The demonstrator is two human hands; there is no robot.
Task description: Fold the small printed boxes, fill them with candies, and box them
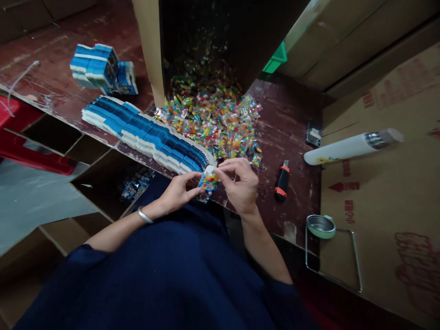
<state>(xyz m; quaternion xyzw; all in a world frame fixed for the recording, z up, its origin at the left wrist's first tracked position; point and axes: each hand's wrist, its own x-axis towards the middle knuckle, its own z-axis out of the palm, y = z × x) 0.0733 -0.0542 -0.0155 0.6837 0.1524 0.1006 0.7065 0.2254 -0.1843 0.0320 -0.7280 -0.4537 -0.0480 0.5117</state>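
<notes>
My left hand (180,190), with a silver bangle at the wrist, pinches a small blue printed packet (206,184) at the table's front edge. Thumb and forefinger of my right hand (240,183) close on a small clear sachet of colourful candies (216,175), at the packet's upper side. Whether the sachet is partly inside the packet, I cannot tell. A long overlapping row of blue and white packets (144,133) runs from the left up to my fingers. Behind my hands spreads a heap of clear candy sachets (220,123), spilling from an open cardboard box (156,55).
Tied bundles of blue packets (94,64) lie at the back left. To the right are a black and orange utility knife (282,181), a white bottle (343,147) and a metal bowl (321,226) by a carton. Below the left edge, an open box holds filled packets (135,185).
</notes>
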